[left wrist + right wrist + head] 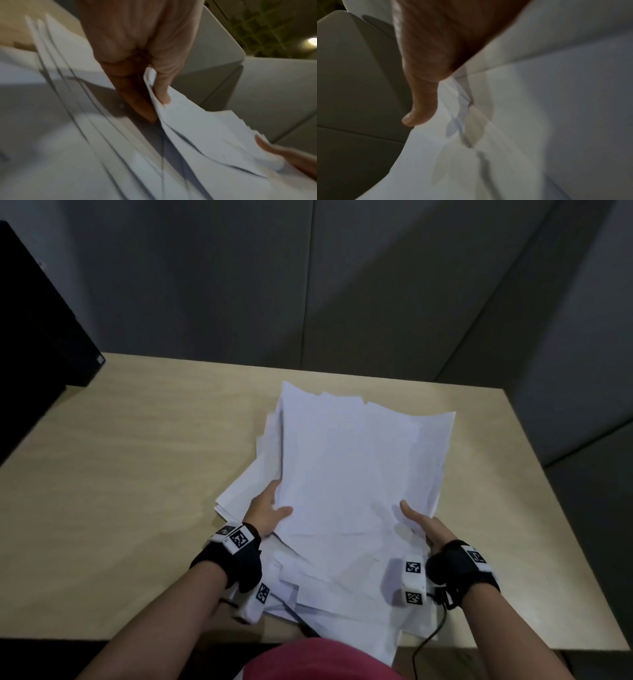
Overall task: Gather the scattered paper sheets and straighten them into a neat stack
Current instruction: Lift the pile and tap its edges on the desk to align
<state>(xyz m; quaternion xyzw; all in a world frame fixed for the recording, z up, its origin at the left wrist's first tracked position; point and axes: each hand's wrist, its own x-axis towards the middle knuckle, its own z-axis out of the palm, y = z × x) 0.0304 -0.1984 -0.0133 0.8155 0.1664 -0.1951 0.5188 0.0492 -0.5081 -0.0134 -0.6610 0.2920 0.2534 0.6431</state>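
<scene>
A loose bundle of white paper sheets (356,460) is raised off the wooden table (130,481), its edges uneven. My left hand (270,511) pinches the bundle's near left edge, thumb on top and fingers underneath. In the left wrist view the left hand (150,86) has its thumb pressed on the lifted sheets (197,132). My right hand (421,522) holds the near right edge the same way, thumb on top. The right wrist view shows the thumb (421,102) against the paper (539,108). More white sheets (325,587) lie fanned out flat under the bundle, reaching the table's near edge.
A black box-like object (37,330) stands at the table's far left corner. Grey partition walls (342,278) close off the back and right. A black cable (435,631) hangs from my right wrist over the near edge. Bare wood spreads to the left of the papers.
</scene>
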